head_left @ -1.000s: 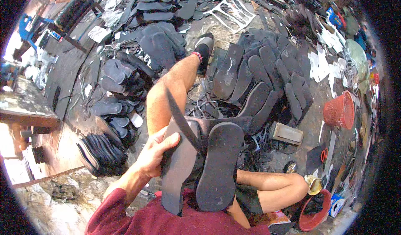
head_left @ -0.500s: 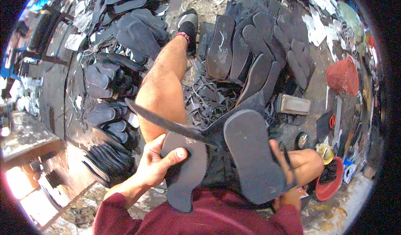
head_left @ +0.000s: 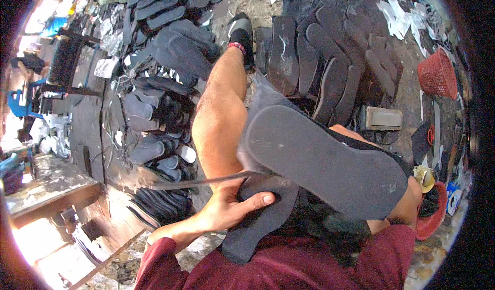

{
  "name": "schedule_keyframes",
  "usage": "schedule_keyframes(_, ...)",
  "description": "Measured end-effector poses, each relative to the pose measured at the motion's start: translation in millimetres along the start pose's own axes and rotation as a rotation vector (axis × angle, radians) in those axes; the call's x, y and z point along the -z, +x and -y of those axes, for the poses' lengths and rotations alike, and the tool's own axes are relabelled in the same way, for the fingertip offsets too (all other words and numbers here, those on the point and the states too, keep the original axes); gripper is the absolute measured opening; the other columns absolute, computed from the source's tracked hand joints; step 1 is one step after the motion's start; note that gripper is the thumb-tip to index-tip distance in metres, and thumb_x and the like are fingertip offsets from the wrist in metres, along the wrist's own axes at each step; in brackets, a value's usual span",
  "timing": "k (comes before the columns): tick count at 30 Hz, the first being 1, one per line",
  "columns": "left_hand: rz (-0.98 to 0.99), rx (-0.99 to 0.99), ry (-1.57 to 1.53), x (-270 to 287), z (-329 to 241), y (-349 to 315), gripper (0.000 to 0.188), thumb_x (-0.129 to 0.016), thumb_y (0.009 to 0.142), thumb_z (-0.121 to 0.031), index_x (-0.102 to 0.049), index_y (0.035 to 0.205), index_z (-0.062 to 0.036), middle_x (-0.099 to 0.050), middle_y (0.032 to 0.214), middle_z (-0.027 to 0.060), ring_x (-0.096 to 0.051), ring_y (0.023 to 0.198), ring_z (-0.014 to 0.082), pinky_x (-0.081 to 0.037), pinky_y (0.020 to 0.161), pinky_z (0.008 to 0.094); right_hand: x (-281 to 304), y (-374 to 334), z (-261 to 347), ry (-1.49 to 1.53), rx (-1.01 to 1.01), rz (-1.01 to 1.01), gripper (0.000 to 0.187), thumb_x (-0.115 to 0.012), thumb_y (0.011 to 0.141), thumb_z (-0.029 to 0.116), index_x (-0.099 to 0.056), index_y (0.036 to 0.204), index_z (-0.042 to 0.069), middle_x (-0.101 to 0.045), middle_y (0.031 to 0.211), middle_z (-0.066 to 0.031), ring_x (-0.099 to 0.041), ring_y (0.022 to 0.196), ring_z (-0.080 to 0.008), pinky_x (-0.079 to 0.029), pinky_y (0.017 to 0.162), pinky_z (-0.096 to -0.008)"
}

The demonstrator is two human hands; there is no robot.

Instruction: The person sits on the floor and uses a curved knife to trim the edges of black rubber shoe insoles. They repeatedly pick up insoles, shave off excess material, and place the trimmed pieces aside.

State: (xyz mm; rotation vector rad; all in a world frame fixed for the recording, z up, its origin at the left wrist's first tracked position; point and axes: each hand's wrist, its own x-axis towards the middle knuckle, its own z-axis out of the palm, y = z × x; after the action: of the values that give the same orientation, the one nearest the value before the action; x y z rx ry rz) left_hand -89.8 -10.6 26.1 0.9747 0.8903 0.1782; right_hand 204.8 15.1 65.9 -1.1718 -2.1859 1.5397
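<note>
My left hand (head_left: 232,207) is closed on a grey, curved sole piece (head_left: 265,220), its thumb lying across the top. A thin dark strip (head_left: 211,181), smeared by motion, runs out to the left beside these fingers. Over my lap a large dark grey shoe sole (head_left: 325,161) is held up at a slant. A piece of dark sheet (head_left: 263,99) shows along its far left end. Behind this sole, my right hand (head_left: 353,134) is mostly covered; a bit of skin shows at its far edge, and the fingers are hidden.
Stacked dark soles (head_left: 283,58) stand ahead on the right; more soles (head_left: 180,47) lie piled on the left. A pale block (head_left: 384,119), a red basket (head_left: 437,73) and a red bowl (head_left: 435,223) are on the right. A wooden bench (head_left: 56,200) stands at the left.
The large sole has swung from nearly upright to a slant, its far end moving left. My left hand and the curved piece have shifted right in view; the thin strip has tilted downward at its left end.
</note>
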Motion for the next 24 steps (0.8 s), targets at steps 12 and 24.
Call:
schedule_keyframes(12, -0.585, -0.494, -0.745, -109.7, -58.0, 58.8, 0.046, -0.069, 0.092, -0.029, -0.054, 0.130, -0.0081, -0.065, 0.116, 0.0064, -0.062, 0.105, 0.0234, -0.053, 0.089, 0.0372, -132.1, -50.0, 7.2, 0.953, 0.052, -1.041, 0.059, -0.044, 0.106, 0.039, -0.038, 0.149, 0.000, -0.061, 0.084, -0.0051, -0.050, 0.064, -0.0077, -0.041, 0.058, -0.0218)
schedule_keyframes(24, -0.588, -0.349, -0.668, -97.8, -25.1, 71.3, 0.037, -0.069, 0.092, -0.031, -0.063, 0.118, -0.0056, -0.070, 0.105, 0.0053, -0.067, 0.092, 0.0209, -0.055, 0.085, 0.0344, -222.5, -124.3, -38.8, 0.052, -0.117, -1.194, 0.037, -0.060, 0.091, 0.010, -0.065, 0.127, 0.004, -0.064, 0.082, -0.0176, -0.061, 0.067, -0.0360, -0.051, 0.064, -0.0422)
